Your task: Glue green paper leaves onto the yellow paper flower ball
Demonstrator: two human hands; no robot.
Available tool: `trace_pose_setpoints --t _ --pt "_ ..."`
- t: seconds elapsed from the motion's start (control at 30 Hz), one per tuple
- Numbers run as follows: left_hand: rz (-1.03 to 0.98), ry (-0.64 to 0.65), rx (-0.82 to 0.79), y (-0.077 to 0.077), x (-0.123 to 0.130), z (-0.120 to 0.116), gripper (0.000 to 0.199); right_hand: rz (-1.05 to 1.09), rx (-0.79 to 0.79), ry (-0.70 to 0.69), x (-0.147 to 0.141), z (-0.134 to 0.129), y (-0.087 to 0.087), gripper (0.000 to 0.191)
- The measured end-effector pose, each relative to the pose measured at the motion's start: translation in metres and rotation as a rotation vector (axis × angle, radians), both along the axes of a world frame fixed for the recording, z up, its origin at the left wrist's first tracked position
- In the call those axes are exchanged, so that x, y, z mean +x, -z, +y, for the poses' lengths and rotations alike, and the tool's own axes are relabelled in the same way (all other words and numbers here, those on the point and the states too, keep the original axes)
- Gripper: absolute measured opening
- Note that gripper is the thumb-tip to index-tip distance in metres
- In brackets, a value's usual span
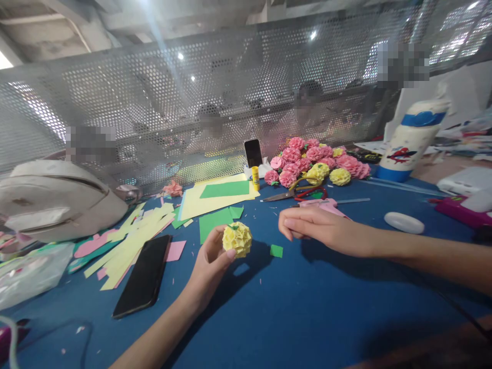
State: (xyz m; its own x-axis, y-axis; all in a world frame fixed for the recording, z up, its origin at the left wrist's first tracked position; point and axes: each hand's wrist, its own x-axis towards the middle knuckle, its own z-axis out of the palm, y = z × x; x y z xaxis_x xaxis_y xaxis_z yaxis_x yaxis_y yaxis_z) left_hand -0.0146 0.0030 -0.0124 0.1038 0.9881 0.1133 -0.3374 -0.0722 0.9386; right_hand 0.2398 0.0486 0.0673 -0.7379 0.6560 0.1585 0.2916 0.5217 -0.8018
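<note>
My left hand [210, 267] holds a yellow paper flower ball [239, 241] between thumb and fingers, a bit of green at its top. To the right, my right hand [307, 223] hovers over the table with its fingers curled closed; whether anything is inside them is hidden. A small green paper square [276, 250] lies on the blue table between the two hands. Just behind my right hand are a pink glue gun [325, 206], partly covered, and a pair of scissors [282, 196] with dark blades.
Pink paper flowers [303, 154] are heaped at the back, some yellow ones among them. A yellow glue stick [255, 178] stands by green sheets [225, 189]. Left are paper strips [134, 241], a black phone [144, 277] and a bag [57, 200]. A bottle [409, 141] stands right.
</note>
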Motion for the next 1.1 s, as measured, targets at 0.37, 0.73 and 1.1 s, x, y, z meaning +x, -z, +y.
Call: trace_pose_setpoints --t 0.37,0.73,1.1 --pt "-0.016 -0.038 -0.028 -0.001 0.001 -0.002 0.045 -0.094 -0.355 -0.139 0.034 -0.002 0.0 0.029" --pt "-0.029 -0.041 -0.028 -0.002 0.002 -0.001 0.046 -0.037 -0.117 -0.037 0.033 -0.006 -0.004 0.036" --pt "-0.009 -0.004 -0.024 -0.004 0.001 -0.002 0.045 -0.187 -0.118 0.01 0.023 0.02 0.008 0.021"
